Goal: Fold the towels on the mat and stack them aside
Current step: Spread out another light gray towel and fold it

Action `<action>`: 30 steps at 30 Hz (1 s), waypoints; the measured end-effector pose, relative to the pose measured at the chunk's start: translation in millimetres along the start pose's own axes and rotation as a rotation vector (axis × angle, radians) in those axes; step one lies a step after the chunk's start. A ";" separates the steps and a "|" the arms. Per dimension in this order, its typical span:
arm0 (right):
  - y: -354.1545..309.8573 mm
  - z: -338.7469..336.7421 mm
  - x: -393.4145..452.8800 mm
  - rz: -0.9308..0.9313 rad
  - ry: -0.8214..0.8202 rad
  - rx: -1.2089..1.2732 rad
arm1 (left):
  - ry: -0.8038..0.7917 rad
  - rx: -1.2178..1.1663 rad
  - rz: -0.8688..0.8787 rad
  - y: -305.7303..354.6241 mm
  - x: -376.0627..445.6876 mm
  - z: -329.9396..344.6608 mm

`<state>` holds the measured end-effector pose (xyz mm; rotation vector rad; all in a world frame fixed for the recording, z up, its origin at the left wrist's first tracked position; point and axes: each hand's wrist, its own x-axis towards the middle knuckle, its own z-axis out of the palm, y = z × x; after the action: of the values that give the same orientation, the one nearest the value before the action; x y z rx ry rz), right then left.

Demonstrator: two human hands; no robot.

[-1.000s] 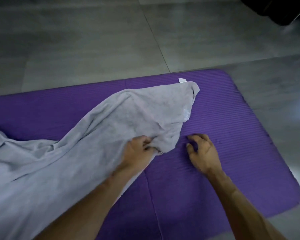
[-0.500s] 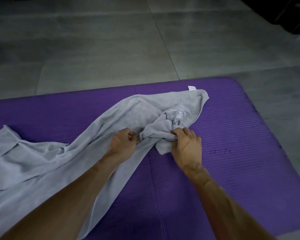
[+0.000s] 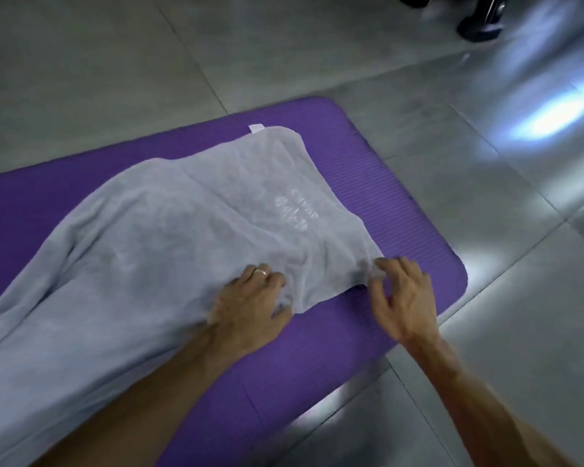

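Note:
A large grey towel (image 3: 169,251) with white lettering lies spread along the purple mat (image 3: 405,210), its left part still wrinkled and running off the frame. A white tag (image 3: 255,128) sticks out at its far corner. My left hand (image 3: 253,308) rests on the towel's near edge with bent fingers, gripping the cloth. My right hand (image 3: 402,298) is at the towel's near right corner, where thumb and forefinger pinch the cloth and the other fingers are spread.
Grey floor tiles (image 3: 486,163) surround the mat, with bright light reflections on the right. A dark wheeled object (image 3: 479,21) stands at the top right, away from the mat. Bare mat shows right of the towel.
The bunched end of the towel has been pulled out flat toward the mat's right end. My hands moved apart along its near edge, and the view shifted right.

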<state>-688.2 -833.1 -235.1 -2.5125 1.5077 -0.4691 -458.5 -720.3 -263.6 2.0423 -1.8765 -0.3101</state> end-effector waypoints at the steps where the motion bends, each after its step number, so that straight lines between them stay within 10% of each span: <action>1: 4.3 -0.6 6.9 0.182 0.016 0.054 | 0.015 -0.008 0.022 3.7 6.5 3.9; 4: 25.5 6.8 38.6 0.532 -0.140 0.087 | -0.006 0.054 0.089 10.2 30.3 8.6; 9: 21.2 31.7 56.9 0.494 -0.362 0.069 | -0.221 0.207 0.169 17.5 46.9 22.4; 16: 43.7 2.6 61.1 0.732 0.071 0.426 | -0.117 0.153 0.226 44.1 44.6 44.3; 21: 70.5 -0.1 45.9 0.782 -0.101 0.185 | -0.153 -0.057 0.264 55.8 36.2 49.2; 26: 28.1 18.2 56.5 0.160 0.057 -0.133 | 0.001 0.059 0.057 2.2 51.7 33.3; 30: -46.2 74.4 105.1 -0.316 -0.248 0.055 | -0.079 0.190 -0.206 -49.0 73.5 6.9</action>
<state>-577.6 -904.8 -271.8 -2.6570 1.0035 -0.2234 -409.0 -791.0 -283.8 2.3902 -1.8034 -0.2768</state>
